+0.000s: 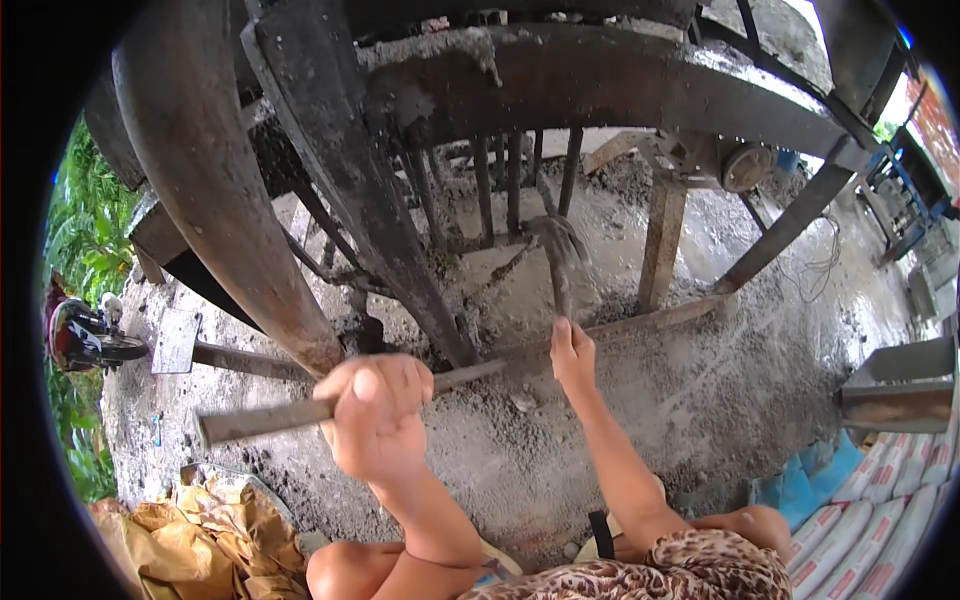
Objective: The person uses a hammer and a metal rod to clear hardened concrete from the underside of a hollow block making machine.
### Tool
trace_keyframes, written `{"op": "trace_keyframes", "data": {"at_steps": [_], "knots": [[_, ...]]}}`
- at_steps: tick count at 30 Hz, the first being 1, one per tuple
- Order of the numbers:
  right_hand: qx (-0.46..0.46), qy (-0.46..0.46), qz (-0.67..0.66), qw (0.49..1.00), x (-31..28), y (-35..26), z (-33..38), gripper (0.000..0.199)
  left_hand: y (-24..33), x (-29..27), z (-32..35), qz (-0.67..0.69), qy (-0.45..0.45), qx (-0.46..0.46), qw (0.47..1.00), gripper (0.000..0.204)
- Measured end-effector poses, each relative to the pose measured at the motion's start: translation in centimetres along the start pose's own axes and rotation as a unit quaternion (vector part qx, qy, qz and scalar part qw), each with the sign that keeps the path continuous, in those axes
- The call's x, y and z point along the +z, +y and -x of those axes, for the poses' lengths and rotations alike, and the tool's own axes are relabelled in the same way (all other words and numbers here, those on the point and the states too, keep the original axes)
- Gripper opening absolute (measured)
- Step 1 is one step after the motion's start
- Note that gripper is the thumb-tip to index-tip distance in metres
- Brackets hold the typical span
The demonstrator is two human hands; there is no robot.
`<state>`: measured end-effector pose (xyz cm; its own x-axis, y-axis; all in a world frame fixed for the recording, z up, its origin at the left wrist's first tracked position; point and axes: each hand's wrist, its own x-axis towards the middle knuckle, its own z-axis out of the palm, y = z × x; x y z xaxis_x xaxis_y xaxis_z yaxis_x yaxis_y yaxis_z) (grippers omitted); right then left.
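My left hand (376, 412) is closed in a fist around a long rusty metal bar (270, 416) that runs from lower left toward the base of a machine frame. My right hand (572, 352) grips the handle of a hammer (560, 250), whose blurred head is raised above the ground in front of a row of vertical metal rods (510, 185). The bar's far end reaches under the slanted steel leg (370, 200) near my right hand.
A heavy rusted steel frame (620, 85) arches overhead. The ground is grey, cement-crusted concrete (720, 390). Crumpled yellow-brown sacks (200, 535) lie lower left, stacked white bags (880, 520) lower right, a parked motorbike (85, 335) at the left by green plants.
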<state>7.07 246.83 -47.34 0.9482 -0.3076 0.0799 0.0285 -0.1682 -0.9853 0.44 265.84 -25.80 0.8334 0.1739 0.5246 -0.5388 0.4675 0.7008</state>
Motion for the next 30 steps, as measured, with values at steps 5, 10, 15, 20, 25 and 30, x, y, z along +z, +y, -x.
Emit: {"op": "trace_keyframes", "data": {"at_steps": [5, 10, 15, 20, 25, 30], "knots": [[-0.236, 0.024, -0.122, 0.964, 0.1, 0.0, 1.0, 0.041, 0.0, 0.4, 0.4, 0.054, -0.016, -0.009, 0.998, 0.033], [-0.041, 0.017, 0.017, 0.999, -0.3, 0.2, -0.1, 0.040, -0.2, 0.2, 0.3, 0.026, -0.022, -0.050, 0.998, 0.034], [-0.113, 0.006, -0.174, 0.978, 0.5, 0.3, 0.5, 0.041, -0.4, 0.2, 0.3, 0.061, -0.013, -0.017, 0.998, 0.032], [-0.026, 0.006, -0.052, 0.998, 0.3, -0.7, 0.2, 0.042, -0.9, 0.1, 0.3, 0.012, -0.029, -0.043, 0.999, 0.031], [0.040, -0.012, -0.126, 0.991, 1.1, -0.8, 1.2, 0.045, -0.5, 0.0, 0.4, 0.029, -0.092, -0.015, 0.995, 0.033], [-0.092, -0.075, -0.066, 0.991, 2.1, 1.0, 1.9, 0.048, 1.5, 0.2, 0.7, 0.004, -0.092, -0.060, 0.994, 0.034]]}}
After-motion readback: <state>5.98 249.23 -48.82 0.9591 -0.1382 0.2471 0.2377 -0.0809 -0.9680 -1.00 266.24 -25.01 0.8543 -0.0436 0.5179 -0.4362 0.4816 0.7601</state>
